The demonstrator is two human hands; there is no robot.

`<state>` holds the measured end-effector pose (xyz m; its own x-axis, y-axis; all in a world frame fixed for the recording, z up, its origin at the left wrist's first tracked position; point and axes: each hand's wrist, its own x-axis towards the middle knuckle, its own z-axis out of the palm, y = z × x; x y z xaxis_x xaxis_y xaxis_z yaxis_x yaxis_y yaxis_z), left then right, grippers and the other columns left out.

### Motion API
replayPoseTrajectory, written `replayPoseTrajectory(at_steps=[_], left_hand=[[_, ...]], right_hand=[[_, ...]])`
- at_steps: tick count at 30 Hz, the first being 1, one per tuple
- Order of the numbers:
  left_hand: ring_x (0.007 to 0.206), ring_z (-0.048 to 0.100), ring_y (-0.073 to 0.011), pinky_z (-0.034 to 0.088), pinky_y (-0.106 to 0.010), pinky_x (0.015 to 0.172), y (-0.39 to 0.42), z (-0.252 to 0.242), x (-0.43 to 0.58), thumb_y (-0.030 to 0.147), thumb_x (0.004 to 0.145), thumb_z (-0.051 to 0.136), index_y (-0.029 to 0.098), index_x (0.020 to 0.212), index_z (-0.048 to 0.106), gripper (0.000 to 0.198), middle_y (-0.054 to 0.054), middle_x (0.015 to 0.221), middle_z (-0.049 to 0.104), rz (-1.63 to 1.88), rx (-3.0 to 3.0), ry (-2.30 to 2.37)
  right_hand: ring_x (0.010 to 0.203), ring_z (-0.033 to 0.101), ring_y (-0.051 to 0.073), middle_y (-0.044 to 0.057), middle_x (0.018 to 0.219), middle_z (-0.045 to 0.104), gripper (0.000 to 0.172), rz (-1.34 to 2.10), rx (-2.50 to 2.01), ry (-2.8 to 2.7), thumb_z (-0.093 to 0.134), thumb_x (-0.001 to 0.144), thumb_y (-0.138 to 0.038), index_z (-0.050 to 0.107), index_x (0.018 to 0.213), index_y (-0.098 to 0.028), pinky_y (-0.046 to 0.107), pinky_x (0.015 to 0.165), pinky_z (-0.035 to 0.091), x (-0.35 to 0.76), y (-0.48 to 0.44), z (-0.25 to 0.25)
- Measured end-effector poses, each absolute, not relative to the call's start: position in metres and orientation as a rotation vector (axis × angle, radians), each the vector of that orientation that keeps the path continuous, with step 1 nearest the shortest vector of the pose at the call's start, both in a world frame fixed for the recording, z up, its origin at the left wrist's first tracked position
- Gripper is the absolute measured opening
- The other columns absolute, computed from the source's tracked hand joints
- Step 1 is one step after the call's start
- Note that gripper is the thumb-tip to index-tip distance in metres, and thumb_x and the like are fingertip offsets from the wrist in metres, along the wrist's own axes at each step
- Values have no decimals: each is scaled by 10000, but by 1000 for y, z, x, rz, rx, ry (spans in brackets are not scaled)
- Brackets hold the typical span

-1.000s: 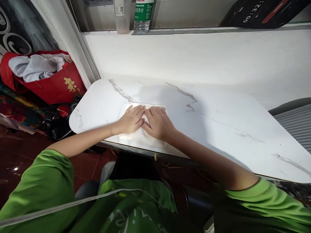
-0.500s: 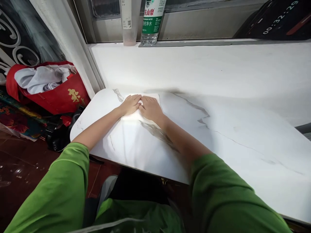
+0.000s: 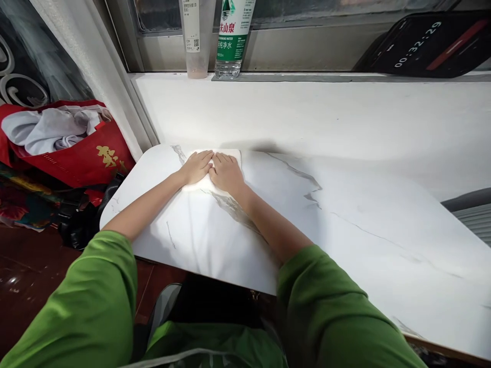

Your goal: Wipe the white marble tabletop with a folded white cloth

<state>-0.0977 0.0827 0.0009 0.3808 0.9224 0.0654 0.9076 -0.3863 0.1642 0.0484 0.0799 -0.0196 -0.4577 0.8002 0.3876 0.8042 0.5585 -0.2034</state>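
My left hand lies flat on a white cloth, its fingers stretched forward. Beside it, my right hand also presses flat on the cloth, with the fingertips of both hands close together. Much of the cloth is hidden under the palms; its edges show at the right and toward me. It is spread on a white marble-patterned table, near the far edge by the wall.
On the ledge behind stand a translucent cup and a water bottle; a black phone-like device with a timer leans at right. A red bag with pale fabric sits left, near a white curtain.
The view has turned slightly right, so the scene sits further left and a little lower. Both hands remain flat on the cloth at about the same spot on the table.
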Motion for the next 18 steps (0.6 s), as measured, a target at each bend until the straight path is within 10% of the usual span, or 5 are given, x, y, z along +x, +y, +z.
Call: replayPoseTrajectory(at_steps=[18], left_hand=[[1487,298,-230,190,-466,1240,-109,13,-227,331,975,221,96,1505,347,593,-137,1585,374,242,2411,1842]], right_hand=[[1384,386,412,310,1481,444,617,160,-984,-2594,390,934,-247,423,1420,131,522,1162,230,-67,-82,4]])
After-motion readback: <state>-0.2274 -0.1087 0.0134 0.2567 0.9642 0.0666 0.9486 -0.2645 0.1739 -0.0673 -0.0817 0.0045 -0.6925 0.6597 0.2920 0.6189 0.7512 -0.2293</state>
